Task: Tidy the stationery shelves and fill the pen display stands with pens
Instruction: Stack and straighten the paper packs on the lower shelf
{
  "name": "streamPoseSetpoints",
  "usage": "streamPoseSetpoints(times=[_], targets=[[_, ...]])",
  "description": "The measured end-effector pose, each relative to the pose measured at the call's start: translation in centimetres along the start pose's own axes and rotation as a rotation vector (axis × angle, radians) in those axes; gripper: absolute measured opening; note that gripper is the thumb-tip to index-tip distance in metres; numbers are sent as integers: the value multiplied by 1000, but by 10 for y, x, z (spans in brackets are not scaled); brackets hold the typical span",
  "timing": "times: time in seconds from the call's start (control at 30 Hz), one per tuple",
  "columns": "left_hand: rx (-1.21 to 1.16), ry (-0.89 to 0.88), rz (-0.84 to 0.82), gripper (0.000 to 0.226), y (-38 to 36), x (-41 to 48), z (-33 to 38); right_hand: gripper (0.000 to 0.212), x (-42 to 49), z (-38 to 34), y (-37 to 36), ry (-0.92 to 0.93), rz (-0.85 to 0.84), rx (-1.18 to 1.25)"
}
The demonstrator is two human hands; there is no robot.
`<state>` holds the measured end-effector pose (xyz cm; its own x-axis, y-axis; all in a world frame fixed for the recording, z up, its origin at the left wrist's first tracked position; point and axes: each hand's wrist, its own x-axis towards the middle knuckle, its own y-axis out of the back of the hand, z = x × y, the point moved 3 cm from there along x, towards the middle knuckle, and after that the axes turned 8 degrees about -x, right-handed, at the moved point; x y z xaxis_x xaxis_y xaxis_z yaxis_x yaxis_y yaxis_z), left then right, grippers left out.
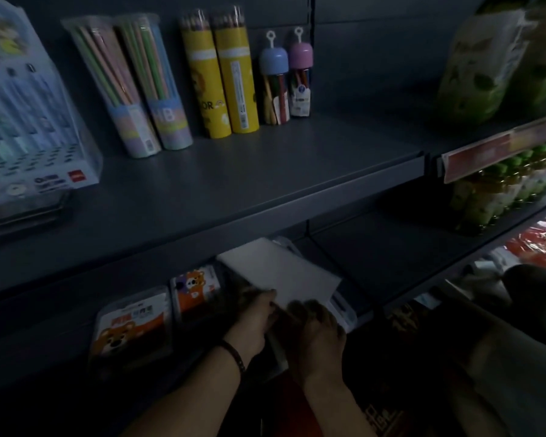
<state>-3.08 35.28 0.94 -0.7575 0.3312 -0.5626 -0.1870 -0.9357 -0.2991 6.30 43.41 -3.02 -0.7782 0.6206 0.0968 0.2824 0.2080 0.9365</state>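
Note:
On the lower shelf lies a flat white pack [281, 269], tilted, its far end under the upper shelf. My left hand [252, 320] holds its near left edge, thumb on top. My right hand [319, 332] has its fingers curled at the pack's near right edge; what they grip is blurred. A clear pen display stand [29, 121] with pens sits at the far left of the upper shelf [265, 171]. The scene is dim.
On the upper shelf stand two pastel pencil tubs [139, 86], two yellow coloured-pencil tubes [221, 74] and two small capped tubes [286, 80]. Two bear-print boxes [158, 316] lie left of my hands. Green packs [492, 67] fill the shelves at right.

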Motion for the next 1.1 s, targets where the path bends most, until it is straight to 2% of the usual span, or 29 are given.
streamPoseSetpoints(times=[0.13,0.2,0.33,0.4,0.47,0.6,0.8,0.9,1.0,1.1], targets=[[27,65,-65,15,-7,0,-14,32,3,-1,-1,31,67,118],[41,4,-13,30,-1,7,-22,25,-4,-6,9,51,110,177],[6,-85,42,55,20,-5,-15,33,-13,9,33,-66,252,344],[16,-82,21,56,37,-12,-9,46,-13,19,43,-188,272,334],[38,-104,-2,55,56,-23,3,48,-15,23,46,-267,281,337],[107,-126,-24,59,104,-47,25,48,-24,1,58,-155,288,640],[180,-142,-43,58,169,-82,48,14,-31,-49,41,-198,23,1041],[165,-154,-27,58,201,-97,59,12,-42,-78,46,-237,-100,1270],[157,-134,3,64,242,-113,70,15,-58,-107,46,-173,-234,1318],[199,-111,-30,79,289,-133,81,20,-69,-138,32,-144,-319,1269]])
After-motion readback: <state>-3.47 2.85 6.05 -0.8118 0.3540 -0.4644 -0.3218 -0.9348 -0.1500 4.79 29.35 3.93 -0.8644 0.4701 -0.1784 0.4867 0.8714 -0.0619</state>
